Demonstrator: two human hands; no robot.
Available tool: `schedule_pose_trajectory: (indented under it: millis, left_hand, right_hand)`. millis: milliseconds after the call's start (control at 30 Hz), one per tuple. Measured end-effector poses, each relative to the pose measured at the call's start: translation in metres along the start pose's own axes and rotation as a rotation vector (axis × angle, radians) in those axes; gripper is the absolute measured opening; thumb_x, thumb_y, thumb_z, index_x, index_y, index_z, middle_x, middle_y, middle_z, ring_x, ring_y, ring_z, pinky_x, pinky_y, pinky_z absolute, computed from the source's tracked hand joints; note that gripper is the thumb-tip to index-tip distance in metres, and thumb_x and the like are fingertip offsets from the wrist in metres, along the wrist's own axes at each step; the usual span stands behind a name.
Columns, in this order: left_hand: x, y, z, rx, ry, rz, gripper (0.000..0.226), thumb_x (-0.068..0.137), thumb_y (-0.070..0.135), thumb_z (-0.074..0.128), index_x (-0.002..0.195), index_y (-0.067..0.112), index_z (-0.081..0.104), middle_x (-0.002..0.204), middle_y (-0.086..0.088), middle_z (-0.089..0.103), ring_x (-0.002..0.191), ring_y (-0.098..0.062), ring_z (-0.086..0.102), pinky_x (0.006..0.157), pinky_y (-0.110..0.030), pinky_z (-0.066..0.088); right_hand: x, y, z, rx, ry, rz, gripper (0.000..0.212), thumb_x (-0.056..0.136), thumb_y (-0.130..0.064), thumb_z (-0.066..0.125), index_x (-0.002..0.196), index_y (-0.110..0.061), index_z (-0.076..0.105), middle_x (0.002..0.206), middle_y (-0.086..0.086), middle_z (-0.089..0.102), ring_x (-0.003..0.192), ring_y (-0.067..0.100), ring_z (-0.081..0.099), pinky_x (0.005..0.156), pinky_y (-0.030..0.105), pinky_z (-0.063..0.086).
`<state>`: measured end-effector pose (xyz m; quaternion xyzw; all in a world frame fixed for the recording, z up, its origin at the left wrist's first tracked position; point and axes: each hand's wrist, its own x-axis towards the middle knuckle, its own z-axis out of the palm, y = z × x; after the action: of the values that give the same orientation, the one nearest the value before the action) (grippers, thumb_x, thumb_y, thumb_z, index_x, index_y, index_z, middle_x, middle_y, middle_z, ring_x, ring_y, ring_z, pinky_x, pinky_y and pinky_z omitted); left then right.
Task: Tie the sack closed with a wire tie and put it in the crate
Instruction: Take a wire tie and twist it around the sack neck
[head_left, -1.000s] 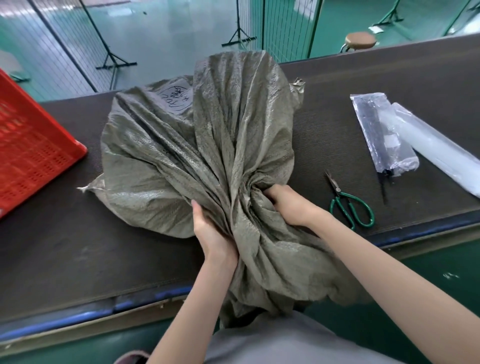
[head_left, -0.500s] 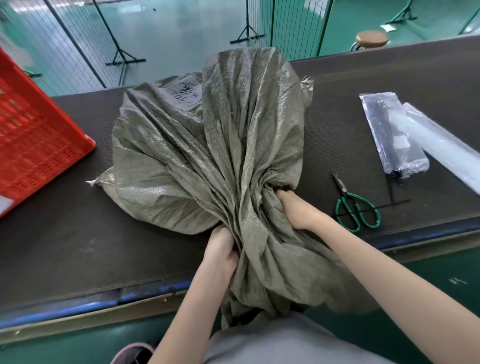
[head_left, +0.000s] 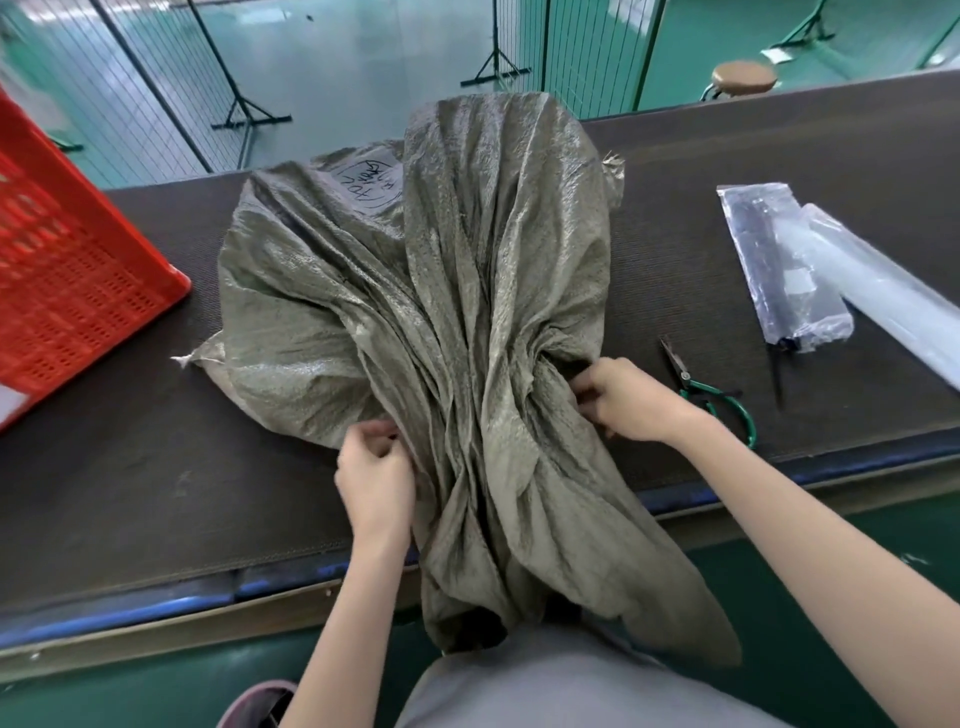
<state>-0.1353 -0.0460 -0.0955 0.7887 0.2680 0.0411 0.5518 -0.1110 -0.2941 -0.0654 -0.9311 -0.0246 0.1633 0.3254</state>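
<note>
From the head camera, an olive-grey woven sack (head_left: 467, 291) lies on the dark work table (head_left: 130, 467), its bulk toward the far side and its gathered mouth end trailing over the near edge toward the person's lap. The left hand (head_left: 375, 475) pinches a fold of the fabric at the left side of the bunched neck, fingers curled closed on it. The right hand (head_left: 631, 402) grips the fabric at the right side of the neck, fingers tucked into the folds. A red perforated crate (head_left: 67, 291) stands on the table's left end, well apart from the sack. Green-handled scissors (head_left: 711, 392) lie just right of the right hand, partly hidden by the wrist. Farther right lie a clear plastic bag of dark ties (head_left: 784, 270) and a clear plastic roll (head_left: 883, 291) beside it.
</note>
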Motion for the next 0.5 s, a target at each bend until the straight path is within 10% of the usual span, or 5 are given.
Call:
schedule_pose_trajectory:
  millis: [300,500]
  left_hand:
    - [0.029,0.011,-0.042,-0.478,0.159,0.185,0.017,0.092,0.004,0.058,0.093,0.02,0.051,0.082,-0.004,0.069,0.071,-0.01,0.067,0.07,-0.023,0.054]
    - [0.022,0.039,-0.042,-0.735,-0.082,0.144,0.014,0.094,0.006,0.055,0.09,0.012,0.067,0.07,0.009,0.069,0.069,-0.002,0.063,0.07,-0.013,0.051]
  right_hand:
    - [-0.004,0.029,-0.035,0.006,0.125,0.073,0.009,0.078,-0.014,0.073,0.071,-0.019,0.072,0.057,0.001,0.068,0.052,0.015,0.06,0.057,0.029,0.053]
    - [-0.007,0.018,-0.041,0.69,0.211,-0.027,0.007,0.072,0.004,0.072,0.076,-0.002,0.071,0.062,0.01,0.07,0.056,0.012,0.063,0.055,0.019,0.052]
